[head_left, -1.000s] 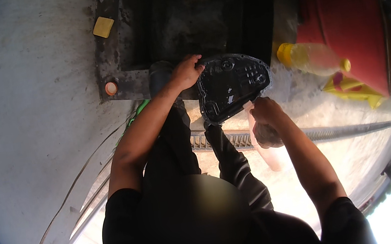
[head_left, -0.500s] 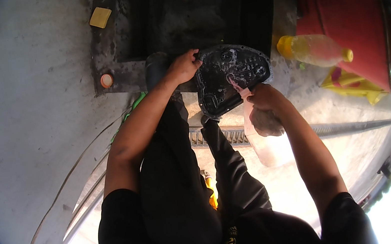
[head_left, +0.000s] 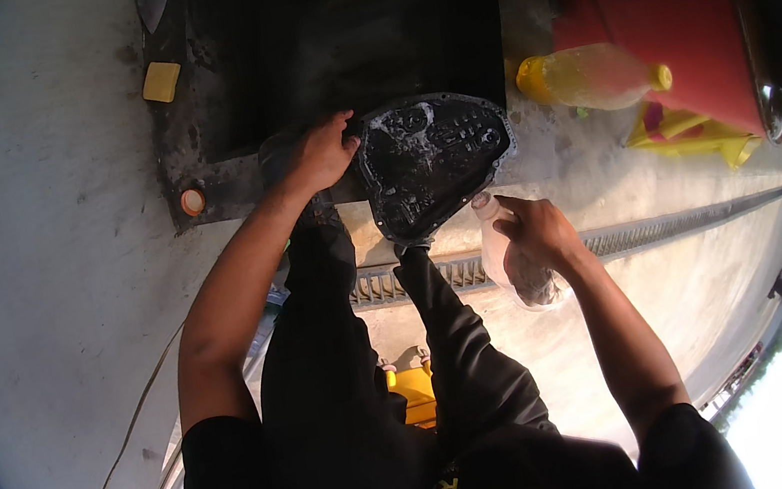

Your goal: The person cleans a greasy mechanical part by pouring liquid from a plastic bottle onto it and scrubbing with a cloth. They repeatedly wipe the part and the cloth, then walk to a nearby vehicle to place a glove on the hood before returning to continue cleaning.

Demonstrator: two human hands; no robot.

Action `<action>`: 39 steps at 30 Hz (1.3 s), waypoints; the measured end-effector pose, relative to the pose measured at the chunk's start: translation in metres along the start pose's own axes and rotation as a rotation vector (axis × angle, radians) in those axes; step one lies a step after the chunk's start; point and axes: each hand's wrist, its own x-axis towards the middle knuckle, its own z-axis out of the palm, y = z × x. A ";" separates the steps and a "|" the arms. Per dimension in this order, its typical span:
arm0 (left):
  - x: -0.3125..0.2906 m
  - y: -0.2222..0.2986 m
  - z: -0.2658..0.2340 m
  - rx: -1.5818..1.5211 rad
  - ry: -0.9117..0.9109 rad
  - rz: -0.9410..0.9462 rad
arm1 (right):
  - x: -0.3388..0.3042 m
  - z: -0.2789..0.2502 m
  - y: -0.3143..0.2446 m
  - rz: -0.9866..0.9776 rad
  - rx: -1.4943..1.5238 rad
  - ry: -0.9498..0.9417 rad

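A black cast engine cover [head_left: 434, 162], its ribbed inside wet and streaked with whitish suds, is tilted up at the near edge of a dark basin [head_left: 227, 193]. My left hand [head_left: 323, 159] is at its left rim, thumb and fingers closed on the edge; part of the grip is hidden. On the right, my right hand [head_left: 539, 232] grips a clear plastic bottle [head_left: 496, 254] below its uncapped neck. The bottle stands nearly upright, mouth just off the cover's lower right edge, with pinkish liquid inside. No stream shows from it.
On the basin's left rim lie a yellow sponge [head_left: 161, 81] and an orange-rimmed cap [head_left: 193, 202]. A yellow-capped bottle [head_left: 594, 77] lies beside a red container [head_left: 655, 13], with a yellow bag [head_left: 693, 136] below. A drain grate [head_left: 603, 241] crosses the floor; something yellow [head_left: 418, 397] shows between my legs.
The bottle was tipped over the cover, pouring pinkish liquid; now it is turned upright and drawn back from the cover. My left hand stays at the rim. The whole view has shifted slightly.
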 end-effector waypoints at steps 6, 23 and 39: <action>-0.006 0.070 -0.054 0.315 -0.192 0.145 | -0.046 -0.032 0.015 -0.041 0.350 0.139; 0.005 0.041 0.075 -0.349 0.337 -0.262 | 0.003 0.046 0.009 0.002 0.065 0.053; -0.065 0.033 0.080 0.042 0.379 -0.060 | 0.056 0.103 -0.002 -0.165 0.019 -0.042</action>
